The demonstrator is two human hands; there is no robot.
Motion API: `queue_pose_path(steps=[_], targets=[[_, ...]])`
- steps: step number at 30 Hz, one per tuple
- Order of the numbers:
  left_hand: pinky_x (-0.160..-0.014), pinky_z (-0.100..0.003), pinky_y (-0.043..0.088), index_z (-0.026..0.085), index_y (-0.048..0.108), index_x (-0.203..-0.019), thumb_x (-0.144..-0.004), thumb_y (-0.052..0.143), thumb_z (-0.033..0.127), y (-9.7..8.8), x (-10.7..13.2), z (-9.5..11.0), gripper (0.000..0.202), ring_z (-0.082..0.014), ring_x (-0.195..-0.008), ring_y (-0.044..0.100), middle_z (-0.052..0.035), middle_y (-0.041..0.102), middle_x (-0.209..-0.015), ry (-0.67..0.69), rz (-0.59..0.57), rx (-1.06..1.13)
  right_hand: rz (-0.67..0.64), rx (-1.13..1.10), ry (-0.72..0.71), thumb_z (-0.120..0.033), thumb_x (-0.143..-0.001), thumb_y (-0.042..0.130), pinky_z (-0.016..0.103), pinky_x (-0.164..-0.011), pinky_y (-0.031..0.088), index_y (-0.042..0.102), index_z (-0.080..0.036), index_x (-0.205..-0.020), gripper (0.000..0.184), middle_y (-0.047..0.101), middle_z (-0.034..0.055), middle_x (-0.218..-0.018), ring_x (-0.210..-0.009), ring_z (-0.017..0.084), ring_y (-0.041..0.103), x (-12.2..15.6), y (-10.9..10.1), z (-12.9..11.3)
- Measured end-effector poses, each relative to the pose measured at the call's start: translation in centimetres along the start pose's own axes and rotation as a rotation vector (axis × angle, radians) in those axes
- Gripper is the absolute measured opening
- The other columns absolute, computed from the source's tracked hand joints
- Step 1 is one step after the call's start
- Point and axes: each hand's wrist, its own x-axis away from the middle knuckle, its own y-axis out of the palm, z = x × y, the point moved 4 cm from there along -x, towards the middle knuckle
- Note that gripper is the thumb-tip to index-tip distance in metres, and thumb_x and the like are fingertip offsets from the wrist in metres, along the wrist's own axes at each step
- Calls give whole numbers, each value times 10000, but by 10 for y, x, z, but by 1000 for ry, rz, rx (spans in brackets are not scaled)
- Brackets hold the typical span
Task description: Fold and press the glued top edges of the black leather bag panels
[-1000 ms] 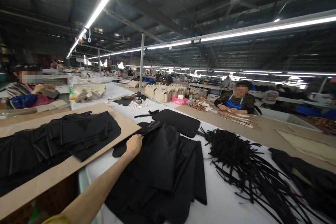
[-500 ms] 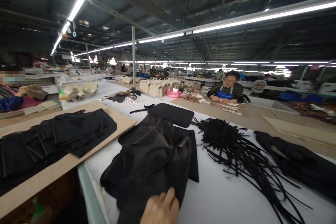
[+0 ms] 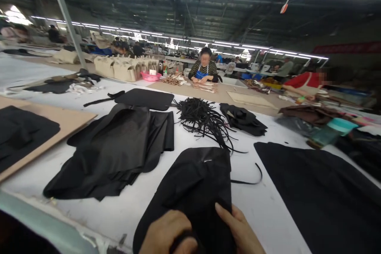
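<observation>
Both my hands sit at the bottom edge of the view on a black fabric piece (image 3: pixel 196 182) that lies on the white table (image 3: pixel 149 202). My left hand (image 3: pixel 166 234) is curled, its fingers closed on the near edge of the piece. My right hand (image 3: pixel 241 232) holds the same edge, thumb pressed on top of the cloth. A thin black strap (image 3: pixel 250 180) trails from the piece to the right. A pile of black fabric pieces (image 3: pixel 116 151) lies to the left of it.
A heap of black straps (image 3: pixel 202 119) lies behind, a large black sheet (image 3: pixel 321 190) to the right, a cardboard board (image 3: pixel 59 123) with black pieces at left. A flat black panel (image 3: pixel 145 98) lies farther back. A person in a striped top (image 3: pixel 204 70) works across the table.
My left hand drew back from the far pile, taking a black piece toward me. The view swung right and down. Both hands now grip that piece in front of me.
</observation>
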Motion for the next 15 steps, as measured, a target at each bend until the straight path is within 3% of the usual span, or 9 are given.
queue_pose_path(steps=[3,6,9,12,15], targets=[[-943,-310,415,235,613,-952,-811,538,407,-26,-8,-27,235,-226,-1060,546,-60,609,-1099,-324,251,215,63,-111,42,-418,-631,778,424,-936,409,673,-139,-1012,484,685,110,-965,-1000,314,590,20,-17,-8],[-1010,-369,377,172,512,-1161,-651,687,421,-28,-13,-50,594,-272,-1163,492,-118,541,-1240,-606,348,555,52,-186,38,-358,-610,794,436,-968,375,676,-151,-1000,458,685,105,-970,-1023,314,579,33,-27,-20],[-997,-384,397,142,453,-1240,-628,737,355,-15,-23,-42,707,-276,-1136,527,-138,572,-1213,-652,183,954,-23,-174,23,-308,-597,797,432,-970,366,679,-164,-996,440,686,100,-966,-1010,309,587,37,-32,-27],[-951,-404,440,107,555,-1139,-691,712,298,-5,-34,-19,512,-286,-1014,607,-135,658,-1063,-628,-26,1252,-70,-101,34,-292,-585,792,420,-916,403,680,-148,-975,430,693,102,-914,-951,307,608,31,-40,-27],[-921,-375,464,84,616,-1038,-715,702,287,-5,-46,-10,391,-272,-958,633,-133,686,-985,-646,10,1314,-71,11,43,-296,-575,785,364,-802,446,682,-131,-886,367,695,87,-812,-848,283,630,18,-53,-25]])
